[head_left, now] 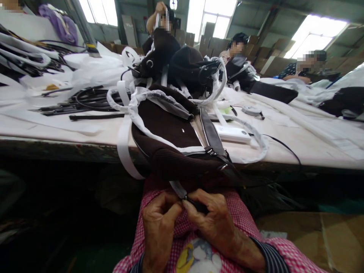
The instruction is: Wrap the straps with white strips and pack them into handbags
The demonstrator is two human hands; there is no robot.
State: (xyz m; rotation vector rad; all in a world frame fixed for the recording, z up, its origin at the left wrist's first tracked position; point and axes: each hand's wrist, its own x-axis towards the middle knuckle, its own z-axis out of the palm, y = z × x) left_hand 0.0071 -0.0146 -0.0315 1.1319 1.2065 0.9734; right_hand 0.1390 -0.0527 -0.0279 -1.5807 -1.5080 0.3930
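A dark brown bag point(170, 132) with white straps and trim hangs over the near edge of the table point(57, 129) onto my lap. A grey strap end point(178, 188) with a small dark metal piece comes down from it. My left hand point(159, 223) and my right hand point(213, 220) meet just below the bag, fingers curled, both pinching that strap end. Red checked cloth covers my lap under the hands.
More dark bags point(184, 64) are piled farther along the table, with black straps and cords point(82, 100) at the left. A white flat device point(233, 133) with a black cable lies to the right of the bag. Three people sit behind the table. A cardboard box point(327, 235) stands at lower right.
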